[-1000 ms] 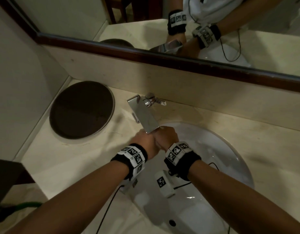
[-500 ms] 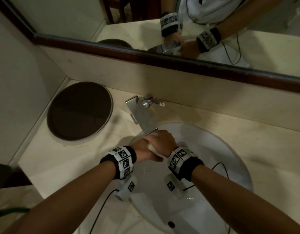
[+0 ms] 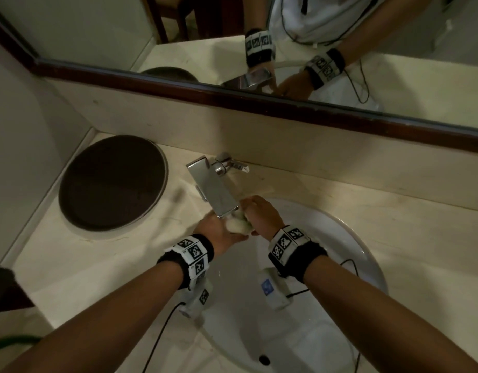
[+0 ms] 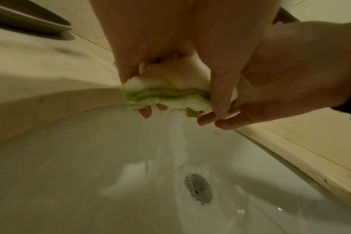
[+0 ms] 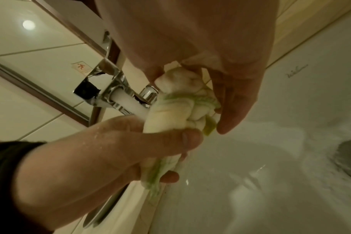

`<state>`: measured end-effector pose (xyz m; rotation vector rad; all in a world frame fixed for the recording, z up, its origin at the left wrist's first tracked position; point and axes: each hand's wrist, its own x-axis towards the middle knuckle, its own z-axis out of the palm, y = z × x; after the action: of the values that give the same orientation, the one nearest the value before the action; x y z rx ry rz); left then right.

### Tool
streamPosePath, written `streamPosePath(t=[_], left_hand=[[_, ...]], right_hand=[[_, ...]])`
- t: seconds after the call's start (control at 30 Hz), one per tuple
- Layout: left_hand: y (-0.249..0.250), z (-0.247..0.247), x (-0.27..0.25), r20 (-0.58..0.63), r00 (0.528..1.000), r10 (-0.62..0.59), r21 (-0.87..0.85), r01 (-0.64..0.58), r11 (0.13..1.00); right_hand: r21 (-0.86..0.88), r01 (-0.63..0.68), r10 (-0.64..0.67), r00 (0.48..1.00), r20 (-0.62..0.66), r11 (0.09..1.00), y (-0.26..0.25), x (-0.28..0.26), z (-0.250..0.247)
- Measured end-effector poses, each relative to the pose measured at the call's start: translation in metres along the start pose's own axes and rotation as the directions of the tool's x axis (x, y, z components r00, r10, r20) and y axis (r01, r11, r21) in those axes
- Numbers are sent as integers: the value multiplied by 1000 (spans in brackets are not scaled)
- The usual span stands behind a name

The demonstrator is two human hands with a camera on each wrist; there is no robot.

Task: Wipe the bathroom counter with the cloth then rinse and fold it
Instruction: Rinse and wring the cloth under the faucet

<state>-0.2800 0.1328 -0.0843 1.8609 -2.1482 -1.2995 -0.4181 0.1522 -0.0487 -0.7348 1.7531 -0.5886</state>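
Here the cloth (image 3: 239,224), pale cream with a green edge, is bunched into a wad under the spout of the tap (image 3: 215,193), above the back part of the sink (image 3: 348,238). Both hands hold it. The left hand (image 3: 219,230) comes in from the left side, its thumb pressed over the top of the wad and its fingers curled beneath, as the right wrist view shows. The right hand (image 3: 262,214) comes in from the right side and grips the other end, with its thumb and fingers closed round the folds. In the left wrist view the fingertips (image 4: 145,111) of the left hand poke out below the green edge, while the right hand's fingers wrap the near end. Water runs from the tap onto the cloth, falls off its underside in a stream, and spreads over the white basin toward the drain (image 4: 198,188). The sink is set into a pale counter (image 3: 98,265). A dark round mat (image 3: 112,183) lies on the counter to the left of the tap, well apart from the hands. A mirror (image 3: 205,28) with a dark frame runs along the wall behind, and both hands show in it.
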Motion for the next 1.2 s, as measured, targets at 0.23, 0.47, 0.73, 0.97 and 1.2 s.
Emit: streamPosePath(t=[0.23, 0.47, 0.73, 0.97, 1.2], left_hand=[[8, -9, -5, 2, 999, -40, 221, 38, 974], [6, -7, 0, 161, 986, -37, -81, 51, 995], [0, -18, -3, 29, 999, 37, -120, -33, 992], [-5, -12, 1, 75, 997, 0, -99, 8, 995], [-13, -22, -27, 82, 995, 56, -103, -48, 994]], right_hand=[[14, 34, -35, 993, 112, 999, -2, -4, -9], [87, 214, -221, 972, 81, 973, -1, -4, -4], [109, 256, -268, 956, 117, 960, -11, -5, -12], [190, 263, -276, 960, 49, 946, -6, -2, -3], [252, 236, -261, 962, 74, 939, 2, -16, 13]])
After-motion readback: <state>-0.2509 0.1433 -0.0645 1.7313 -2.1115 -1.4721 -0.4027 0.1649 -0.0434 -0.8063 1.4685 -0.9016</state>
